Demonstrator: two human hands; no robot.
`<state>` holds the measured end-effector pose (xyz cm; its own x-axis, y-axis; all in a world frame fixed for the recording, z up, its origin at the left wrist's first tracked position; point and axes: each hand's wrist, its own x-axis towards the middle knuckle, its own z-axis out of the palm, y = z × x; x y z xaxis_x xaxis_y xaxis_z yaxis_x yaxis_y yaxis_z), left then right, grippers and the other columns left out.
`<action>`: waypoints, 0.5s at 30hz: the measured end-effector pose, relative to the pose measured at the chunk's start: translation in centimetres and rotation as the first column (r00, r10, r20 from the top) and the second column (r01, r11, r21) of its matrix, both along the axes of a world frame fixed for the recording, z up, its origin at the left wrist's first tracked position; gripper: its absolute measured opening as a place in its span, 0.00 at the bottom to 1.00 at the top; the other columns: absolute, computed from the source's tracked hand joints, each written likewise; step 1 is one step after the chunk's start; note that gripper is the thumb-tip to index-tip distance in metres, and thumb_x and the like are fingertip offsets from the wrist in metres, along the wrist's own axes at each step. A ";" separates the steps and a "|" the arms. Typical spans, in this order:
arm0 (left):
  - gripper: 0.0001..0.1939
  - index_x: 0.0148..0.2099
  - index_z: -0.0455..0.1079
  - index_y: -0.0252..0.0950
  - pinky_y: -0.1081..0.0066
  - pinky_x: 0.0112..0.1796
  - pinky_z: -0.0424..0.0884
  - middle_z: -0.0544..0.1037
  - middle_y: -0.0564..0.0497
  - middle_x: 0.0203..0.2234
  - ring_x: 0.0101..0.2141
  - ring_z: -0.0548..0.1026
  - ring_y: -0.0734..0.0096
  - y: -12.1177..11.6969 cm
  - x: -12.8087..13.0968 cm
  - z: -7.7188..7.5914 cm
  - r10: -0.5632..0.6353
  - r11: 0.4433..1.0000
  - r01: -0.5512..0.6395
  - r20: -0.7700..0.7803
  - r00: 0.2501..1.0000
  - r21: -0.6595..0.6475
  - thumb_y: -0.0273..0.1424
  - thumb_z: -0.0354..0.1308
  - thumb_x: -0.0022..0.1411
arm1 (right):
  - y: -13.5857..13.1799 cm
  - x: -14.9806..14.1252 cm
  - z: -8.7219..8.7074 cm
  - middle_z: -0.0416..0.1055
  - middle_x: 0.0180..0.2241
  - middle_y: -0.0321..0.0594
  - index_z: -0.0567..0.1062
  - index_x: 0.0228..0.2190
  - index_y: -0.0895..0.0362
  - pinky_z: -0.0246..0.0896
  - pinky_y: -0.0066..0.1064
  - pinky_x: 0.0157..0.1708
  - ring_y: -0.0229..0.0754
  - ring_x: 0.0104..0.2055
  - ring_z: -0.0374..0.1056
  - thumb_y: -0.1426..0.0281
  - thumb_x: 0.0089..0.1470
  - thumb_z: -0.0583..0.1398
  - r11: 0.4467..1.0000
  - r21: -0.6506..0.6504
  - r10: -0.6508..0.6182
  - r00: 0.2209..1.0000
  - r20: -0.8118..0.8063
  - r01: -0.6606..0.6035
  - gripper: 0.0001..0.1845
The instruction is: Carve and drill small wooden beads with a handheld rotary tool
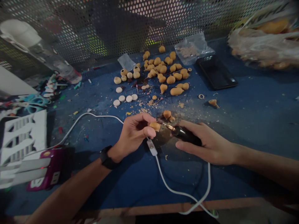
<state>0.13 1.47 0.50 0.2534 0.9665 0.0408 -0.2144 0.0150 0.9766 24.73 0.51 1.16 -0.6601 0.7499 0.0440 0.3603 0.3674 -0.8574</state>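
Observation:
My left hand (133,132), with a black watch on its wrist, pinches a small tan gourd-shaped wooden piece (154,126) between thumb and fingers. My right hand (205,144) grips a black rotary tool (185,135). Its brass-coloured bit (169,126) reaches the piece's end, and the contact is partly hidden. A white cable (158,168) with an inline switch (151,147) runs beneath my hands. Just beyond them lie two more tan pieces (167,114). A heap of similar gourd-shaped pieces (163,71) and several pale round discs (123,98) lie farther ahead among sawdust.
The blue worktop (252,124) is scattered with shavings. A perforated metal screen (70,31) stands behind it. Also there are a black tray (217,73), plastic bags (263,43), (190,48), scissors (35,101), a white rack (21,140) and a purple box (48,171).

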 end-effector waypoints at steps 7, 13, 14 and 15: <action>0.27 0.30 0.78 0.34 0.80 0.20 0.70 0.78 0.55 0.22 0.16 0.69 0.83 0.0 0.0 -0.1 -0.014 1.000 0.014 0.030 0.999 -0.004 0.51 0.81 0.43 | -0.1 0.1 -0.1 0.68 0.25 0.29 0.72 0.40 0.54 0.53 0.29 0.25 0.35 0.22 0.62 0.56 0.69 0.60 1.000 0.009 -0.002 1.000 -0.023 0.002 0.14; 0.27 0.30 0.78 0.34 0.80 0.20 0.70 0.76 0.55 0.21 0.17 0.69 0.82 0.0 -0.1 -0.1 -0.020 1.000 0.020 0.002 1.000 0.007 0.52 0.79 0.44 | 0.0 0.0 0.0 0.69 0.26 0.30 0.73 0.42 0.54 0.54 0.30 0.26 0.35 0.22 0.62 0.55 0.69 0.59 1.000 0.022 0.003 1.000 -0.008 -0.003 0.15; 0.28 0.30 0.77 0.34 0.79 0.20 0.70 0.76 0.55 0.21 0.16 0.69 0.82 0.0 -0.1 -0.1 -0.018 1.000 0.018 -0.004 1.000 0.004 0.53 0.79 0.43 | 0.0 0.0 0.0 0.70 0.26 0.31 0.74 0.42 0.54 0.54 0.30 0.26 0.35 0.22 0.62 0.55 0.69 0.59 1.000 0.020 0.004 1.000 -0.003 -0.004 0.15; 0.29 0.30 0.77 0.34 0.79 0.20 0.70 0.76 0.55 0.21 0.16 0.69 0.82 0.0 -0.1 -0.1 -0.016 1.000 0.016 -0.009 1.000 0.001 0.54 0.79 0.43 | 0.0 0.0 0.0 0.70 0.26 0.31 0.74 0.43 0.54 0.54 0.30 0.26 0.36 0.22 0.62 0.55 0.69 0.59 1.000 0.017 0.006 1.000 -0.001 -0.006 0.15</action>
